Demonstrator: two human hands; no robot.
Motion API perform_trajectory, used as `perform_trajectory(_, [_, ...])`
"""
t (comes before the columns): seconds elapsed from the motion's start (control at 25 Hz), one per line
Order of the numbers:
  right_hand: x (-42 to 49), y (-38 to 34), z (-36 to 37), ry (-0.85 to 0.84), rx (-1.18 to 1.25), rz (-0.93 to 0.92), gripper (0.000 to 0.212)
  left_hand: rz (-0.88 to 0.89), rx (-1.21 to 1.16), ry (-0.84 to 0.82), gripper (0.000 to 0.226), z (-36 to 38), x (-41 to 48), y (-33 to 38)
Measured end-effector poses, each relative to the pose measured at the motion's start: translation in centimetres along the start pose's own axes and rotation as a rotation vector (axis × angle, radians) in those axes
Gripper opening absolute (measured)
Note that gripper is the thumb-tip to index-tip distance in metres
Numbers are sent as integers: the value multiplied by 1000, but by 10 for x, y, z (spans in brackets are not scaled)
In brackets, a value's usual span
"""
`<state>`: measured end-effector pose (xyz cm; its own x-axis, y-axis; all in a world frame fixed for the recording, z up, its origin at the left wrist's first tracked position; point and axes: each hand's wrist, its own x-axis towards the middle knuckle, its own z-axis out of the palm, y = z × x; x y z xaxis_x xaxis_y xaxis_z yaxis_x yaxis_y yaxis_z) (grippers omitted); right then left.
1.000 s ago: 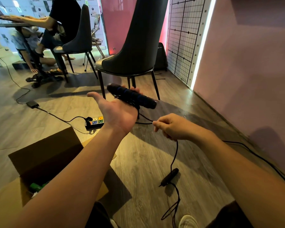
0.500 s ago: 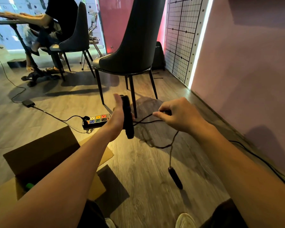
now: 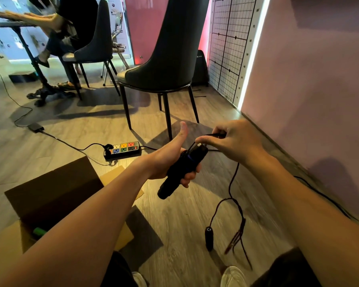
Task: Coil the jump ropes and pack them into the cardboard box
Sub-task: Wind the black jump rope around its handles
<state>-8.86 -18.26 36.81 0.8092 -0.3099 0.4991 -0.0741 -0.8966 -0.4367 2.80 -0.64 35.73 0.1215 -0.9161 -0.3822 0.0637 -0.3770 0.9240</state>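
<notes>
The handle (image 3: 181, 172) is gripped by the curled fingers (image 3: 190, 175) of the left hand (image 3: 170, 160), and the rope (image 3: 233, 179), pinched by the right hand (image 3: 235, 141), should be wound in even loops.

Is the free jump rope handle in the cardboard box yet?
No, the free handle hangs from the rope, well right of the cardboard box.

Two black cylindrical jump-rope handles (image 3: 182, 170) (image 3: 209, 238), one open brown cardboard box (image 3: 50, 195); beyond the box, two dark padded chairs (image 3: 168, 48) (image 3: 93, 42), one multicoloured power strip (image 3: 122, 150).
</notes>
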Motion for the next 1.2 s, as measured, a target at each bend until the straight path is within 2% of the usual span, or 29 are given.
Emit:
perform_trajectory(0.08, [1,1,4,-44,71,90,56,89,-148,-19,102,6,-3,7])
perform_trajectory(0.2, [1,0,14,-208,211,215,80,320,-577,26,102,9,-8,16])
perform_trajectory(0.32, [-2,2,25,-403,300,290,68,574,-943,4,101,5,-14,18])
perform_trajectory(0.4, [-4,2,28,-466,318,318,60,674,-1081,40,103,3,-16,18])
perform_trajectory(0.44, [-4,0,29,-496,326,338,59,701,-1139,118,106,2,-13,18])
perform_trajectory(0.52, [-5,-7,31,-621,308,346,56,758,-1280,380,110,0,-5,21])
perform_trajectory(0.64, [-7,-16,35,-833,165,272,50,833,-1402,765,98,-17,3,20])
perform_trajectory(0.76, [-3,-12,31,-769,38,239,50,808,-1247,968,81,-34,-2,8])
perform_trajectory(0.88, [3,-3,26,-611,-62,187,54,741,-849,1084,58,-43,-6,-3])
perform_trajectory(0.92, [4,-1,25,-548,-74,166,53,710,-708,1058,58,-46,-6,-7])
perform_trajectory(1.0, [6,1,23,-422,-68,129,50,593,-504,875,73,-51,-7,-13])
perform_trajectory(1.08, [7,3,20,-314,-29,102,47,391,-313,674,85,-49,-7,-18])
perform_trajectory(1.2, [6,3,21,-204,-16,25,44,154,-17,507,92,-32,-6,-17])
